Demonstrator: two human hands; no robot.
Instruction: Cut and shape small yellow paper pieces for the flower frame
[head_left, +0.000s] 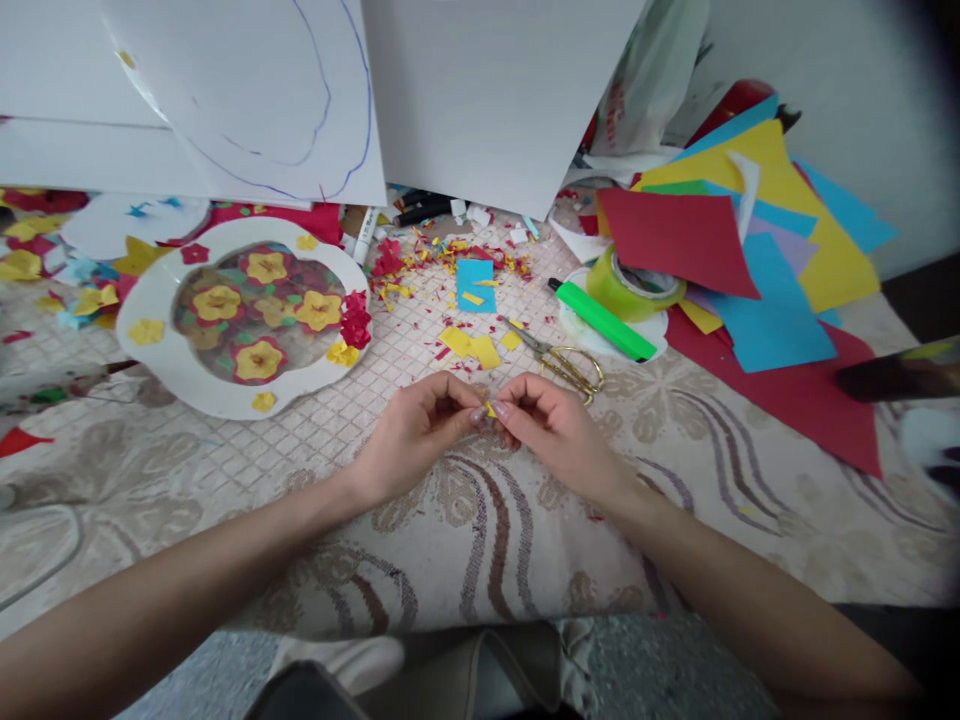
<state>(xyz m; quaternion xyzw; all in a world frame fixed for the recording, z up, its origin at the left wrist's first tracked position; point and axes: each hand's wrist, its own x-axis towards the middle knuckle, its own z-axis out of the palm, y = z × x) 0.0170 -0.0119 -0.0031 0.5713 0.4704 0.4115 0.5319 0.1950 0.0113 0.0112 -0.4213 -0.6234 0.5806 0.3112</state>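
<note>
A small yellow piece of paper (491,409) is pinched between the fingertips of both my hands, over the near middle of the table. My left hand (424,430) grips it from the left, and my right hand (551,430) from the right; the fingers hide most of it. Just beyond the right hand lie gold-handled scissors (566,365), their blades pointing away to the left. Yellow paper pieces (471,346) and a blue paper rectangle (476,287) with yellow strips on it lie past my fingers. A white scalloped frame (157,350) with paper flowers (259,360) stands to the left.
Red and yellow paper scraps (450,255) litter the cloth. On the right are a green marker (604,320), a tape roll (637,285) and stacked coloured paper (787,320). White boards (487,90) stand at the back. Loose paper flowers (90,300) lie far left.
</note>
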